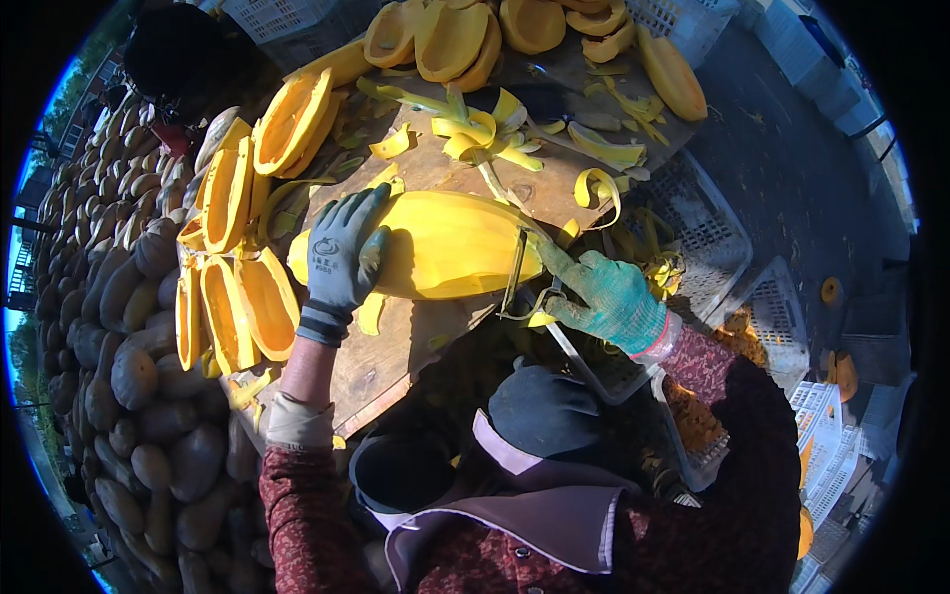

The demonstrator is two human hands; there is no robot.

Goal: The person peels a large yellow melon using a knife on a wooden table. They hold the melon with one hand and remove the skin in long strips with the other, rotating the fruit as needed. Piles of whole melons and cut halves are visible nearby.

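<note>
A peeled yellow squash [453, 245] lies across the wooden board [438, 160] in front of me. My left hand [343, 245], in a grey coated glove, presses on its left end with the thumb along the near side. In a green knit glove, my right hand [605, 297] grips a metal peeler [513, 271], whose frame sits against the right end of the squash. Curled yellow peels [482, 134] are scattered on the board beyond it. The squash's left tip sticks out past my left hand.
Hollowed squash halves [271, 304] stand along the board's left and far edges. A large heap of unpeeled squashes [159, 423] fills the left side. White plastic crates [705, 230] stand at the right, one holding orange pulp [694, 419]. Another person's dark-clothed figure [193, 67] is at upper left.
</note>
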